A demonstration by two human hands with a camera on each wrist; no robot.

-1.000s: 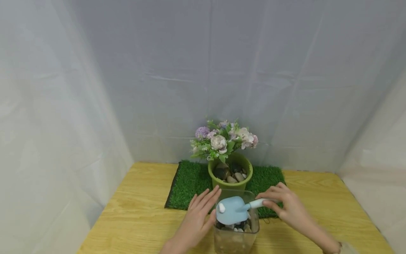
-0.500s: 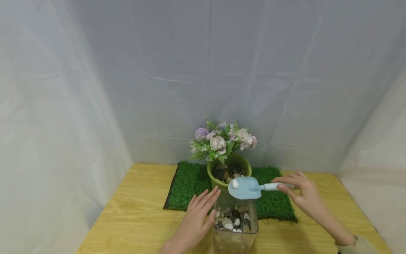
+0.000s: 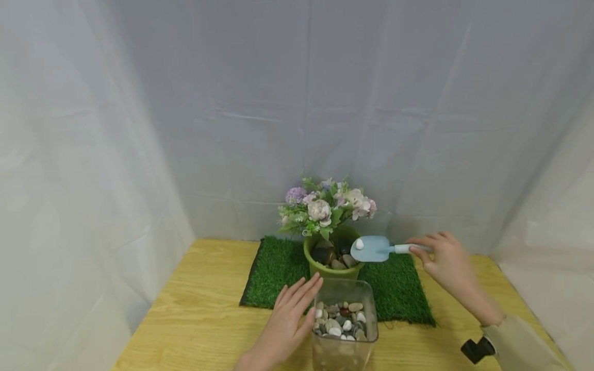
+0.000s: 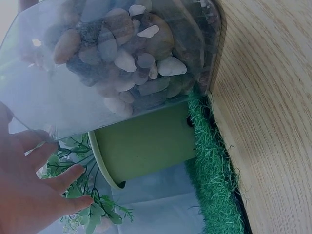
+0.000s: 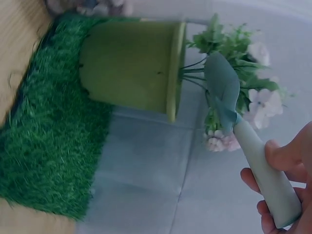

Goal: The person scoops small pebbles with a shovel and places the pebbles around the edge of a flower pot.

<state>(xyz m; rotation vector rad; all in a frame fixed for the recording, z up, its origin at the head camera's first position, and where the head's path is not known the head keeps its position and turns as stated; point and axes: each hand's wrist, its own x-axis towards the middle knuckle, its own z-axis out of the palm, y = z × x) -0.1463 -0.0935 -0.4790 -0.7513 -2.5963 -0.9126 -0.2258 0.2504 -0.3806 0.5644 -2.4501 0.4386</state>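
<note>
Blue trowel (image 3: 388, 249), above the green pot (image 3: 341, 272)'s right rim, looks light and stiff; the right hand (image 3: 449, 262) grasps its handle (image 3: 401, 248), rightly, since the smooth blade (image 3: 375, 250) could shed its pebble (image 3: 359, 244). The left hand (image 3: 289, 322)'s fingers lie straight beside the near container (image 3: 343, 354).

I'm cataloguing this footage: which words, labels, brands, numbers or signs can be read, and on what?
None can be read in any view. The blue trowel, green pot and clear container show no lettering on their visible sides. Any marking on the black wrist piece would be too small to read.
</note>
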